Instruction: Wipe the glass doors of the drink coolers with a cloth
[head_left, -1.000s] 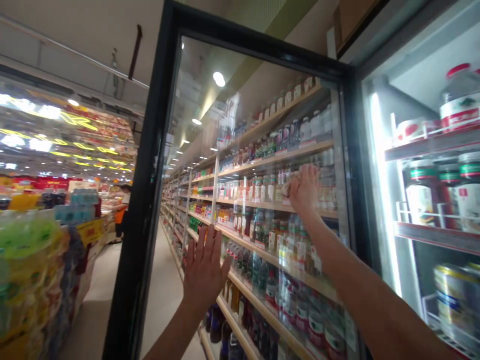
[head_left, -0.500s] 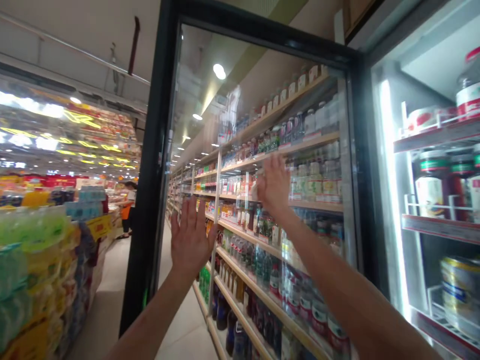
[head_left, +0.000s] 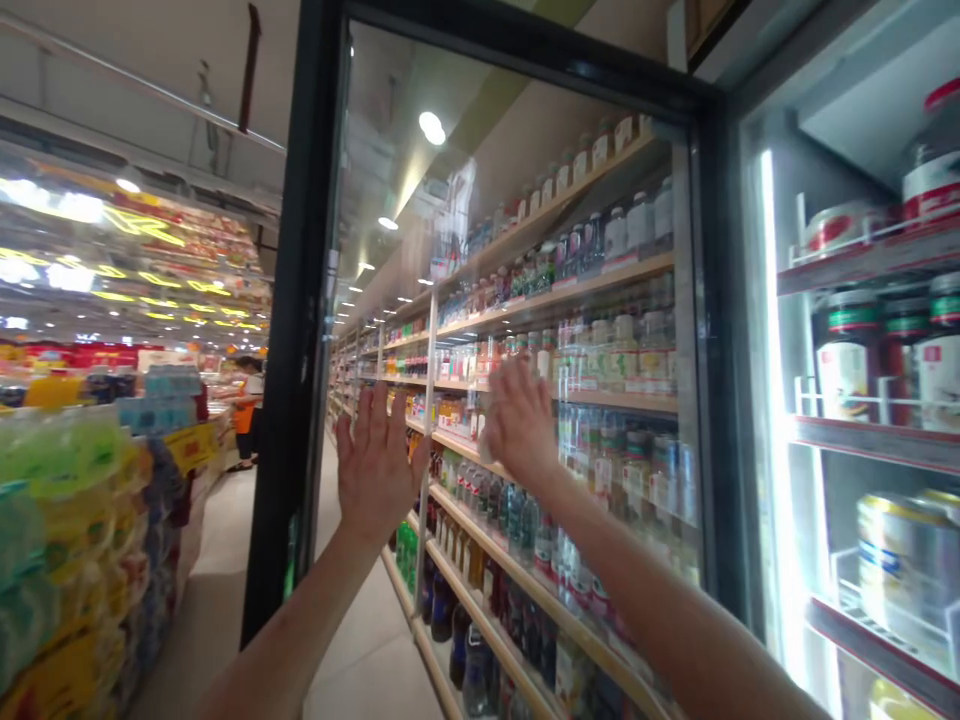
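The glass door (head_left: 390,110) of a lit drinks fridge stands swung open in front of me, with a black frame (head_left: 281,350) around its pane. Flat against or just before the glass is my left hand (head_left: 379,460), fingers stretched upward, low on the pane's left side. My right hand (head_left: 525,420) lies on the glass near its middle, fingers extended and slightly blurred. A pale patch shows at that hand's left edge; whether it is a thin cloth or a reflection I cannot make out. No other object shows in either hand.
Through the pane, long shelves (head_left: 555,295) of bottles run into the distance. At right, the fridge shelves (head_left: 862,435) hold bottles and cans (head_left: 900,560). Stacked drink packs (head_left: 67,520) line the aisle (head_left: 217,540) at left, where a person (head_left: 246,410) stands farther off.
My right hand has slid left and down across the glass. My left hand keeps about the same place on the pane. The whole view has shifted slightly.
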